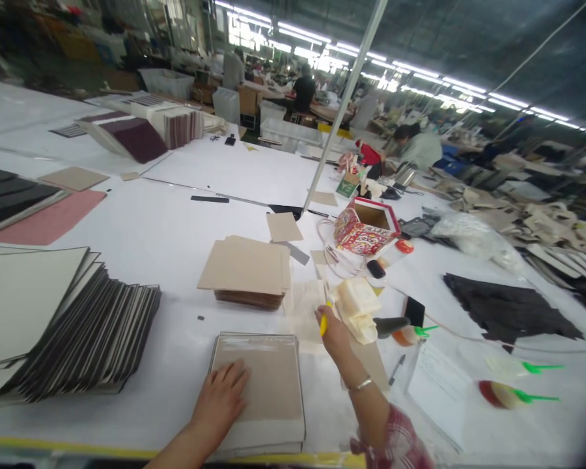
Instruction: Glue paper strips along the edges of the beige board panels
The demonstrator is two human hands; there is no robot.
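My left hand (224,395) lies flat, fingers outstretched, on a brown cardboard sheet (268,384) that rests on a low stack of pale, dark-edged panels (273,438). A glossy strip runs along the sheet's far edge. Up and to the right, my right hand (336,333) is closed around a tool with a yellow handle (325,320); its working end is too unclear to name. Just right of that hand sits a crumpled cream cloth (357,303). Beyond my left hand stands a pile of cut brown cardboard sheets (247,267).
A large fanned stack of dark-edged panels (102,326) occupies the left. To the right are a notepad (437,391), a pen (397,369), green-nozzled bottles (501,395), a phone (414,311) and black material (510,309). A red patterned box (366,228) stands near a slanted pole (342,111).
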